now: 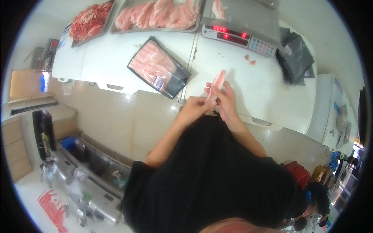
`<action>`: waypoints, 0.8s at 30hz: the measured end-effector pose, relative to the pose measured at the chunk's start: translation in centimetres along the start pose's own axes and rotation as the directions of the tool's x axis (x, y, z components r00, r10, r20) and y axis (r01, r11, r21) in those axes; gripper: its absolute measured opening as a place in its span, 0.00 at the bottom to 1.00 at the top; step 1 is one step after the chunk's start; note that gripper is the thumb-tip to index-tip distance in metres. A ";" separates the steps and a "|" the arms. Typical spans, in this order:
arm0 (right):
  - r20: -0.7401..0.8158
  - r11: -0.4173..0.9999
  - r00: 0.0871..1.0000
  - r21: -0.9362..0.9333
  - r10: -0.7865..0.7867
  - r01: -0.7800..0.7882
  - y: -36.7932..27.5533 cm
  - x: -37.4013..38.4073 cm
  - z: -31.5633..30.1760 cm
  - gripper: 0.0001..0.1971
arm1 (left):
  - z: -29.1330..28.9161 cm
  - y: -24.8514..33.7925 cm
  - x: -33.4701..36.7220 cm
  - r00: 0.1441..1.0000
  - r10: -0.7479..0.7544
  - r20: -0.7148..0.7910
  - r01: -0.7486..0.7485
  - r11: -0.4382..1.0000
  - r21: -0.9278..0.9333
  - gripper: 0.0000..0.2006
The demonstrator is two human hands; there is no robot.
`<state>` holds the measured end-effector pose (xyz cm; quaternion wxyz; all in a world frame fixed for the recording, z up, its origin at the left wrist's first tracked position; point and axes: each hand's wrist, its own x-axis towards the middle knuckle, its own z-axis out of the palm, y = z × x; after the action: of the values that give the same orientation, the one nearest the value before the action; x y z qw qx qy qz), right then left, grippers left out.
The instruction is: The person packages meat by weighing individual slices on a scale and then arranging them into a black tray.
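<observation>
Both of my hands are together above the near edge of the white counter, holding a long pink-and-white slice of raw meat. My left hand pinches the lower end of the slice. Higher up, my right hand grips it between thumb and fingers, and its top end sticks up beyond them. To their left lies a film-covered black tray pack with pale meat slices inside and a small label. Farther off stands a digital scale with a lit red display; a meat slice lies on top of it.
At the back, a metal tray holds rows of sliced meat, with a pile of redder meat on another tray to its left. Black plastic bags or sheets lie right of the scale. Two meat scraps sit on the counter.
</observation>
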<state>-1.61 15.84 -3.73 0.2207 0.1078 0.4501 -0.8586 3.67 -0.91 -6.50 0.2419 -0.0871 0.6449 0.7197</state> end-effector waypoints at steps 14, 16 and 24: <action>0.199 0.965 0.944 -0.031 0.262 -0.261 6.8 2.9 2.9 0.23 | -9.6 4.8 -0.1 0.825 0.533 -0.190 -0.162 0.544 0.823 0.05; 0.195 0.967 0.958 0.103 0.209 -0.231 8.7 4.4 4.3 0.24 | -10.1 4.8 0.2 0.841 0.509 -0.185 -0.202 0.612 0.765 0.04; 0.152 0.989 0.984 0.103 0.092 -0.109 11.3 8.5 10.4 0.25 | -12.2 5.9 -0.3 0.814 0.581 -0.019 -0.417 0.606 0.678 0.08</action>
<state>-3.62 -0.67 -9.26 0.2900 0.0790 0.3780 -0.8757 -1.06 -13.12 -2.99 -0.0346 0.1009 0.8735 0.4750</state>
